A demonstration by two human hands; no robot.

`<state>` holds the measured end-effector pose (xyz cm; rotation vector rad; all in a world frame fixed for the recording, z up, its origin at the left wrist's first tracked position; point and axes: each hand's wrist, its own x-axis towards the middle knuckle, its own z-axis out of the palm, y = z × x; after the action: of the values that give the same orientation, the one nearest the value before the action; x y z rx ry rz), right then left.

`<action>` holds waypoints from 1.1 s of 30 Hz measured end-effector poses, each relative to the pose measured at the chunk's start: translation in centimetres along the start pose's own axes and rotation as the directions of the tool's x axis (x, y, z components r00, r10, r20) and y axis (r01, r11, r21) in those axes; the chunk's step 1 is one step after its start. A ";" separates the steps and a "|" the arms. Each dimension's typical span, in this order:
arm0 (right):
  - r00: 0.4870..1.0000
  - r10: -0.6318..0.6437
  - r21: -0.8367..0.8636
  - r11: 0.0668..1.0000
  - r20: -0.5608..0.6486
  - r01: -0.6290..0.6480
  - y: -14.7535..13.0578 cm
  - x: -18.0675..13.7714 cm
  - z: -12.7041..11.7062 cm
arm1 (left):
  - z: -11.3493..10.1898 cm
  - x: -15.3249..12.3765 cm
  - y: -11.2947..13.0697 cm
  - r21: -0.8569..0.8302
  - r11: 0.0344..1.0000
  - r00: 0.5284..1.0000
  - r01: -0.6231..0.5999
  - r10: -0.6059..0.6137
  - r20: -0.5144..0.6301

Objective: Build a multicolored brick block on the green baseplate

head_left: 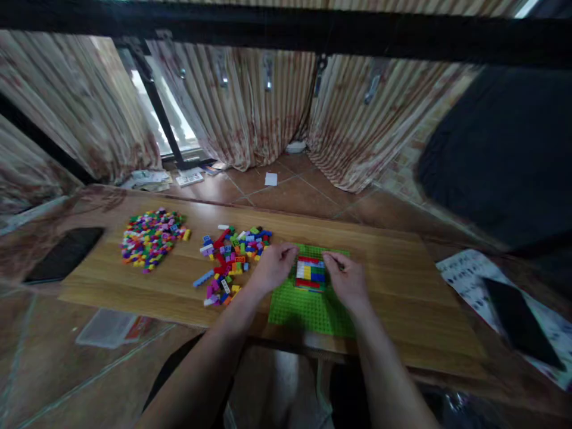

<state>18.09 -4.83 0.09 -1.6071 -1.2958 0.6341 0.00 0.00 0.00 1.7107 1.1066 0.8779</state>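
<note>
A green studded baseplate (290, 310) lies on the wooden table, with a low block of coloured toy bricks (309, 274) on it. Red rows edge the block at top and bottom, and white, yellow and blue show between them. My left hand (274, 266) is at the block's upper left, fingers curled and closed together over the plate. On the block's right side is my right hand (346, 280), its thumb and fingers drawn together near the upper right corner. Whatever either hand pinches is too small or hidden to make out.
Loose mixed bricks (227, 262) lie scattered left of the plate, and a dense brick pile (154, 238) sits farther left. A dark tablet (65, 254) lies past the table's left end. Right of the table, a black device (521, 322) rests on printed paper (473, 277).
</note>
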 end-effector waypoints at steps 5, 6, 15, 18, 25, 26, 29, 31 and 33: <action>0.997 0.002 0.021 1.000 -0.072 -0.001 0.2 -0.2 -1.0 | -3.4 0.2 0.3 -0.044 0.999 0.983 0.007 -0.015 -0.184; 0.997 -0.024 0.030 0.999 -0.076 0.026 0.0 -0.3 -1.2 | -4.0 0.2 0.3 -0.043 0.999 0.976 0.018 -0.027 -0.218; 0.953 -0.263 0.072 0.964 0.150 0.255 -1.8 -2.3 -1.7 | -6.0 -0.9 1.0 -0.101 0.993 0.963 0.066 -0.090 -0.253; 0.947 -0.282 0.056 0.959 0.156 0.276 -1.7 -2.5 -1.8 | -7.5 -1.2 0.8 -0.111 0.993 0.932 0.051 -0.087 -0.351; 0.973 -0.228 -0.038 0.973 0.031 0.229 -1.1 -2.2 -2.1 | -15.0 -3.4 -0.6 0.051 0.952 0.754 0.301 -0.205 -0.624; 0.975 -0.222 -0.045 0.974 0.026 0.223 -1.0 -2.2 -2.1 | -15.7 -3.8 -0.7 0.125 0.924 0.758 0.362 -0.213 -0.617; 0.978 -0.208 -0.071 0.975 0.016 0.208 -0.8 -2.2 -2.0 | -16.5 -4.8 -0.7 0.298 0.832 0.804 0.468 -0.262 -0.534; 0.981 -0.192 -0.092 0.977 0.003 0.192 -0.7 -2.3 -1.8 | -16.5 -5.1 -0.6 0.365 0.785 0.821 0.501 -0.299 -0.485; 0.984 -0.178 -0.104 0.979 -0.007 0.176 -0.7 -2.3 -1.7 | -16.1 -5.0 -0.5 0.417 0.735 0.816 0.534 -0.320 -0.481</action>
<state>18.47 -7.55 1.03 -1.5539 -1.4611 0.4501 -16.20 0.30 4.71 1.6129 2.0928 0.6309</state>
